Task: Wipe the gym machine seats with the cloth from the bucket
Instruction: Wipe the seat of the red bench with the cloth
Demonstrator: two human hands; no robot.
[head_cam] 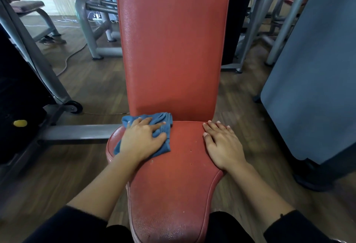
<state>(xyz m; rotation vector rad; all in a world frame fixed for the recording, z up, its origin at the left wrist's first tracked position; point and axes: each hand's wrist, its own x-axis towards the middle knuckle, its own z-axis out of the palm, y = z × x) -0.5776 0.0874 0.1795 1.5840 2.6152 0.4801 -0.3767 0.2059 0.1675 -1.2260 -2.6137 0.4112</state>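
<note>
— Left hand on the cloth: what worries you?
— The cloth is bunched at centre-left of the frame, on the seat by the backrest. I only press it, so I reckon it could slip from under my palm and miss the crease.
— And the hands?
— Left fingers are spread flat, pressing. Right hand lies flat and open on the seat's right edge.

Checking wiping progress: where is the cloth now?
Head view: the cloth lies under the left hand at the far left corner of the seat, by the backrest.
</note>
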